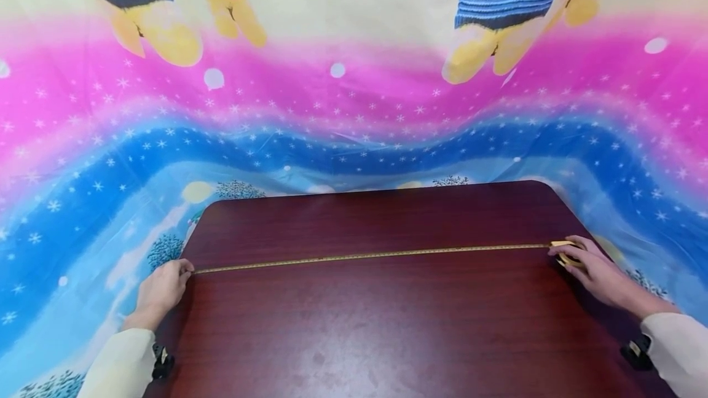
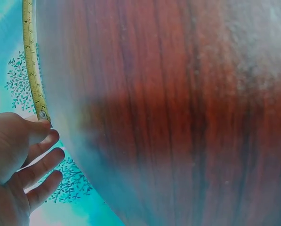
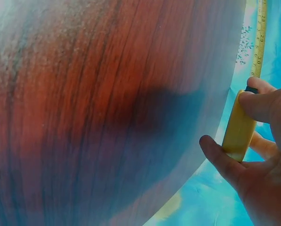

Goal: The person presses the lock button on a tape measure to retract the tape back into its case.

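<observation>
A yellow tape measure [image 3: 240, 127] is drawn out, its blade [image 1: 365, 255] running nearly straight across the dark red table [image 1: 376, 324] from left to right. At the left edge my left hand [image 1: 163, 290] pinches the blade's metal end hook [image 2: 43, 115] between thumb and forefinger; the other fingers spread loosely in the left wrist view. Over the right edge my right hand [image 1: 600, 272] grips the yellow case, thumb and fingers on its sides. In the right wrist view, numbers near 29 and 30 show on the blade close to the case mouth.
The table has rounded far corners and a glossy wood-grain top. Behind it and down both sides hangs a printed cloth [image 1: 337, 103] in pink and blue with snowflakes and bears. Dark wrist-worn devices [image 1: 162, 361] sit at both cream sleeves [image 1: 118, 364].
</observation>
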A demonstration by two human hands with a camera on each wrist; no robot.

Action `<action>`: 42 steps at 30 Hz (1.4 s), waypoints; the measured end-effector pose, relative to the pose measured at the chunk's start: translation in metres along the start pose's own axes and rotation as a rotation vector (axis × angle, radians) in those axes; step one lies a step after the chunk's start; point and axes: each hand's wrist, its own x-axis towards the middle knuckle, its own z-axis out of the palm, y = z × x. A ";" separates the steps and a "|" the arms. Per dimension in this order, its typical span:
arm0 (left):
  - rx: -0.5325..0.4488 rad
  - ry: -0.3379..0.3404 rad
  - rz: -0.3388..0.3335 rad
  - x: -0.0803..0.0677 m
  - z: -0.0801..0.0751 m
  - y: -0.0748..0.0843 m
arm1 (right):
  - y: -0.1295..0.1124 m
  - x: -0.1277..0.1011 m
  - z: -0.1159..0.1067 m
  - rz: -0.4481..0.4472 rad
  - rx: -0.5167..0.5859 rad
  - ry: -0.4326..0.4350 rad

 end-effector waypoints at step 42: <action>0.004 0.017 0.010 0.004 -0.019 0.001 | -0.001 0.003 -0.015 0.035 0.007 -0.006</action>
